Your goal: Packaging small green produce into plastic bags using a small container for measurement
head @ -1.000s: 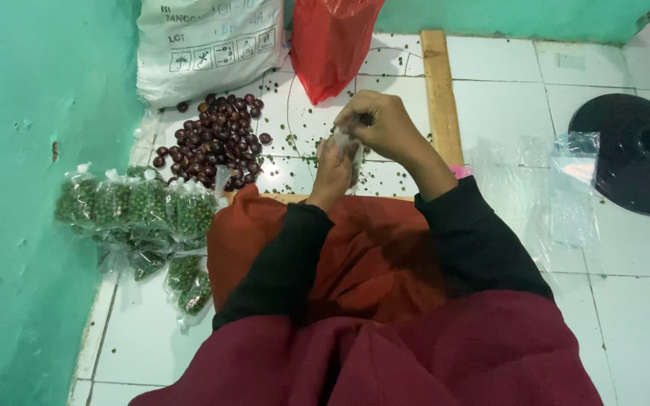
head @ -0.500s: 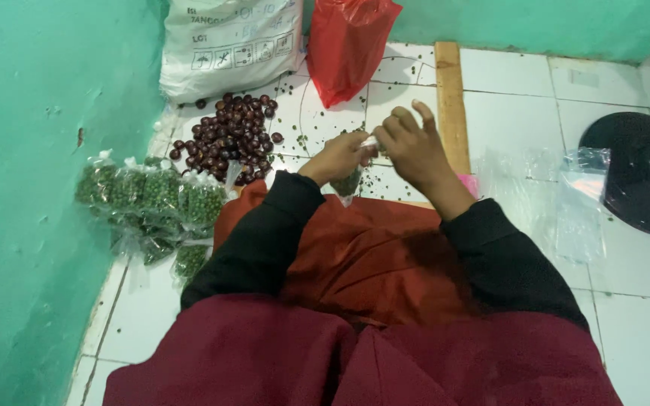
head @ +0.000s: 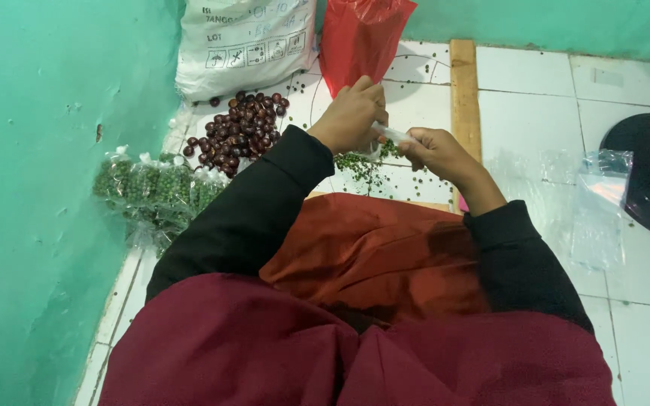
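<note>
Our fingers (head: 376, 129) pinch the mouth of a small clear plastic pouch (head: 385, 137) between both hands: the left hand (head: 351, 116) curls closed around one end and the right hand (head: 436, 153) grips the other, so the thin film is pulled taut above the floor, just over a scatter of small green pods (head: 359, 167) that lie below it. Nearest us, rust-orange cloth (head: 370, 252) drapes over our lap in soft folds. To our left, filled pouches of green pods (head: 156, 188) sit bunched against the teal wall (head: 47, 188), glossy and knotted. Beyond them a heap of round, dark red-brown fruits (head: 238, 131) rests on the white tiled floor (head: 528, 90). Farthest, a white woven sack (head: 246, 41) and a red plastic bag (head: 362, 34) lean upright; a wooden strip (head: 464, 98) runs alongside.
</note>
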